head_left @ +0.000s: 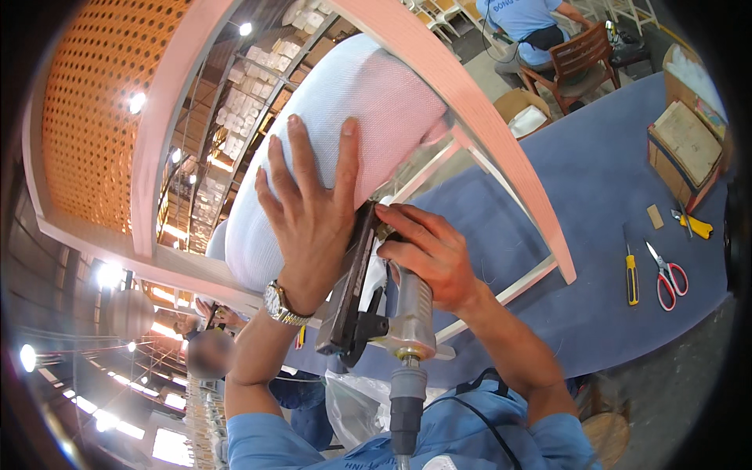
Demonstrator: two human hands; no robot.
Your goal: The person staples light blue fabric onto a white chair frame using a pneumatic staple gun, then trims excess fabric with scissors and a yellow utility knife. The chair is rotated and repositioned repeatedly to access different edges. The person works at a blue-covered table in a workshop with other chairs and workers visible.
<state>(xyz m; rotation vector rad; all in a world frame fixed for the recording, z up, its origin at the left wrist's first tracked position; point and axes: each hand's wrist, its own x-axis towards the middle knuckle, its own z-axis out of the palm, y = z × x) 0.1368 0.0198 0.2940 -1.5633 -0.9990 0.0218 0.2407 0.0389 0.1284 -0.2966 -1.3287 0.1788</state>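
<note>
My left hand (309,211) lies flat with spread fingers on the pale blue fabric seat cushion (345,117) of an upturned wooden chair. A metal wristwatch (280,305) is on that wrist. My right hand (427,254) grips a grey pneumatic staple gun (376,313); its black nose is pressed against the cushion's lower edge, just right of my left hand. An air hose fitting (407,399) hangs from the gun's handle. The chair's pale wooden frame (486,117) runs diagonally over the cushion, and its orange woven cane back (94,110) stands at upper left.
A blue carpeted worktable (595,204) lies at right with red-handled scissors (667,276), a yellow-handled tool (631,278), a yellow knife (693,225) and a cardboard box (685,153). A person in blue sits on a wooden chair (576,59) at the top. Another person (207,345) is at lower left.
</note>
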